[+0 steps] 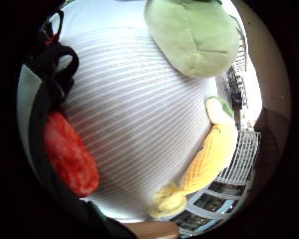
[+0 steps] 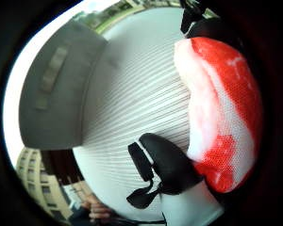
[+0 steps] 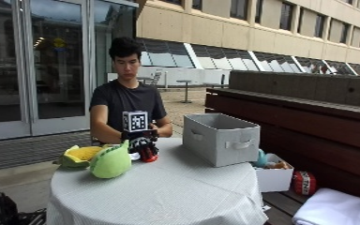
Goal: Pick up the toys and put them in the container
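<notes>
On inspection, the round table (image 3: 168, 197), covered in a white striped cloth, carried, at its left, a yellow corn-shaped plush toy (image 3: 80, 155) and, touching it, a green plush toy (image 3: 111, 161). Both lay near the table's far-left edge, just beside the person's gloved right hand (image 3: 141, 140). In the little-finger-side palm view the corn toy (image 1: 209, 159) lay on the cloth with its long axis running away from the green toy (image 1: 194, 35), the two close together, neither one held.

At centre, the right hand was raised just above the cloth and its fingers were curled round a red and white plush toy (image 3: 147, 153), which hung below the palm. The thumb-side palm view showed the same toy (image 2: 221, 113) pressed close against the palm, with a gloved finger (image 2: 167, 165) wrapped under it.

To the right stood the grey fabric container (image 3: 221, 138), open at the top, upright on the table and well apart from the hand. In my judgement the coming move turned on this: the container lay to the right of the hand as the outside view showed it, with bare cloth between. Nothing stood in the way; only the container's near wall had to be cleared.
</notes>
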A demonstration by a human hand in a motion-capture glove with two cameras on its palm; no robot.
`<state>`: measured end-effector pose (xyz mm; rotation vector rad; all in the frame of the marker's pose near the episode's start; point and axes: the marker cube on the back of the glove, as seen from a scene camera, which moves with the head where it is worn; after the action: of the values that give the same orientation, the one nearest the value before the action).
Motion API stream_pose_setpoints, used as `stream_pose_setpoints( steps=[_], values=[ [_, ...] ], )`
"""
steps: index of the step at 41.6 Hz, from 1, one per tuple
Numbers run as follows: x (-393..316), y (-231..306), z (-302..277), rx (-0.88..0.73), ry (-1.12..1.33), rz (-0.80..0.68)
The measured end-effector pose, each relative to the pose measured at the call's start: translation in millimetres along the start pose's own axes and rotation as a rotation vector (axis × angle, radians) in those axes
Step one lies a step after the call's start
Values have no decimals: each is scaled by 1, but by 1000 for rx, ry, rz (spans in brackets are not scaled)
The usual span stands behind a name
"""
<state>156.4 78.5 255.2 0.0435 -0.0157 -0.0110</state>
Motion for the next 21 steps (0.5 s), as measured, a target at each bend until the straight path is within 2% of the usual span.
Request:
stream_pose_setpoints(
  steps=[5,10,14,21],
  values=[
    [0,-15,-24,-33,-17,21],
    [-5,-30,-94,-70,-66,68],
    [-18,-45,-149,-2,-68,107],
    [-59,-87,-226,120,-71,37]
  ],
)
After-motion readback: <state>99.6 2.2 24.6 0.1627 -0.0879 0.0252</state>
